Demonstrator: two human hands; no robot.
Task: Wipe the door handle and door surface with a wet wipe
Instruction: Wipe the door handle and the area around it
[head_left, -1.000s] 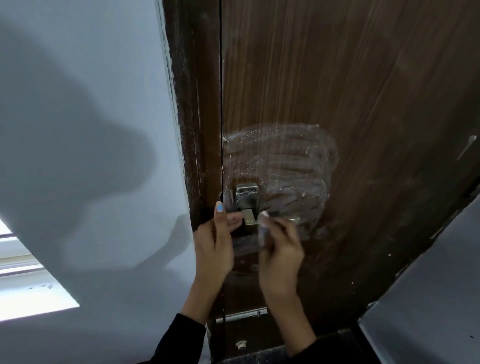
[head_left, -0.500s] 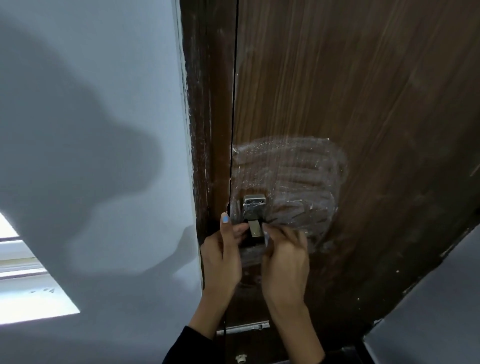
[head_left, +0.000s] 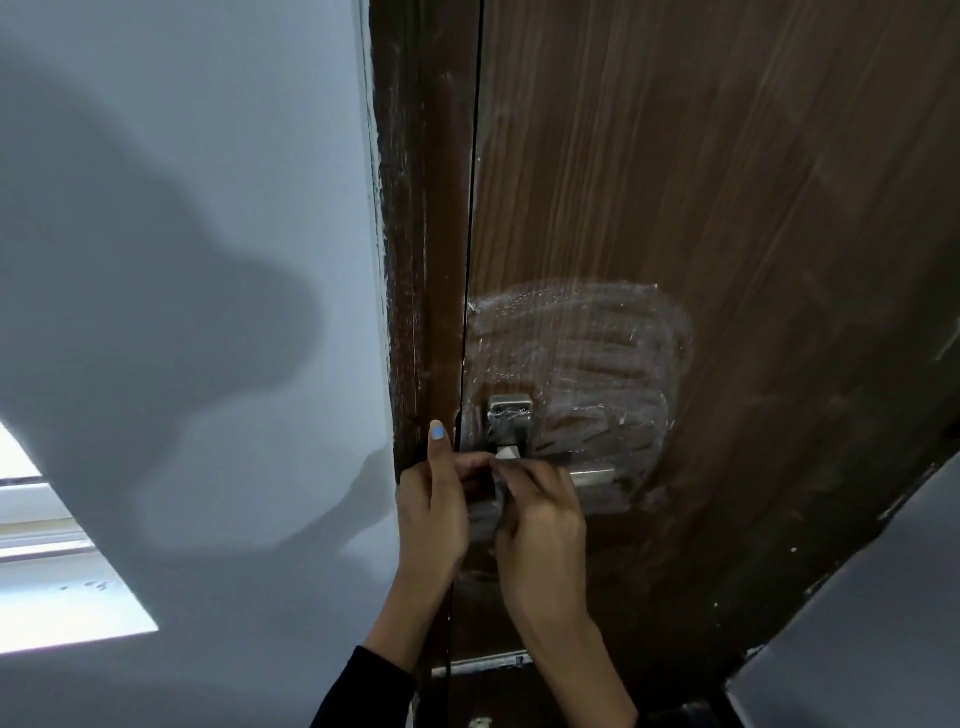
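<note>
Brown wood-grain door (head_left: 727, 182) with a smeared wet patch (head_left: 582, 353) above the metal lever handle (head_left: 592, 475), right hand (head_left: 540, 514) pinching a crumpled wet wipe (head_left: 500, 480) against the handle's base, left hand (head_left: 434, 499) curled, fingertips pinching the same wipe, dark door frame (head_left: 415, 260) beside grey wall (head_left: 182, 260)
</note>
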